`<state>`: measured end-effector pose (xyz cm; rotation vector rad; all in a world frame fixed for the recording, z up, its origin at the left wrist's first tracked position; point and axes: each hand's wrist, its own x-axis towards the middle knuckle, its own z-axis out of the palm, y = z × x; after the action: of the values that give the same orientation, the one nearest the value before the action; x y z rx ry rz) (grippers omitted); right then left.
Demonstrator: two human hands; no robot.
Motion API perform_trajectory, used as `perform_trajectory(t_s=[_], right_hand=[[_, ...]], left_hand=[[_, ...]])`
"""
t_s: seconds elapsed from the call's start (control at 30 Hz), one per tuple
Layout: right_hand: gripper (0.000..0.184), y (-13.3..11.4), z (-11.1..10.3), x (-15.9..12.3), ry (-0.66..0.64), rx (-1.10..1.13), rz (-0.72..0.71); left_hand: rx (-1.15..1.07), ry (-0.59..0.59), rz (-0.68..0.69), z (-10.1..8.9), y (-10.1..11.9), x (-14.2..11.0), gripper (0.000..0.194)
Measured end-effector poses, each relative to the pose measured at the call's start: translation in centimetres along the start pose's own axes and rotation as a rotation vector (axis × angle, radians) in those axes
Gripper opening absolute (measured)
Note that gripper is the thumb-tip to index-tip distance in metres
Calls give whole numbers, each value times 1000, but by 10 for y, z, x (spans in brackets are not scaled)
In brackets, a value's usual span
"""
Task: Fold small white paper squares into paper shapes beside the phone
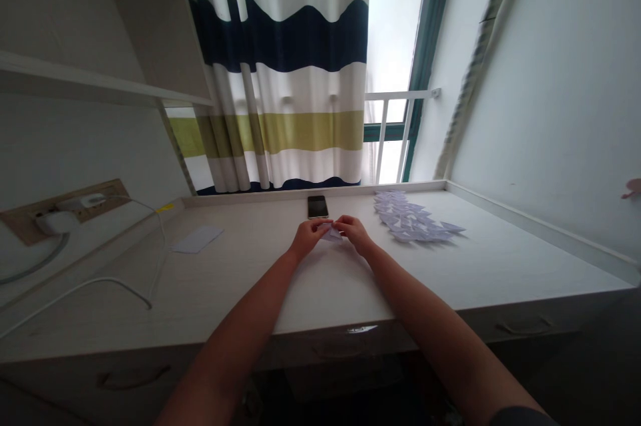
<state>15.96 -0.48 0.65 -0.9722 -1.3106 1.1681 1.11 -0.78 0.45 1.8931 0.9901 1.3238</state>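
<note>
A small piece of folded white paper [331, 234] is between my two hands, low over the white desk. My left hand [309, 237] pinches its left side, fingers closed. On the other side, my right hand [353, 232] grips the paper's upper right with thumb and fingertips. The fingers hide part of the folds. Just beyond the hands lies a dark phone [317, 206], flat on the desk. To the right spreads a pile of folded paper triangles [413, 218], many overlapping.
Flat white paper [198, 239] rests on the left of the desk [240, 286]. A white cable [115, 281] runs across the left side from plugs in a wall socket [65, 209]. A raised rim borders the back and right edges, before a striped curtain [310, 89].
</note>
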Motion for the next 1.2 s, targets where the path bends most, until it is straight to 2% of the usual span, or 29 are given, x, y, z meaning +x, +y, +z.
perform_trajectory(t_s=[0.07,0.23,0.4,0.53,0.73,0.97,1.2], right_hand=[[17,2,0,1,-3,-18,-13],[18,7,0,4,33,-70,-65],[17,8,-1,5,55,-88,-100],[17,6,0,3,12,-101,-109],[17,4,1,3,-7,-132,-111],[16,7,0,5,-26,-109,-86],[27,3,-2,2,-64,-210,-52]], left_hand=[[-48,-2,-58,0,0,0,32],[-288,16,-305,1,2,1,40],[-423,-5,-395,1,4,2,40],[-548,5,-486,0,1,3,35],[-590,-28,-489,-1,-3,2,29],[-443,-91,-474,-1,-4,1,32],[-388,-82,-507,-4,-2,0,34]])
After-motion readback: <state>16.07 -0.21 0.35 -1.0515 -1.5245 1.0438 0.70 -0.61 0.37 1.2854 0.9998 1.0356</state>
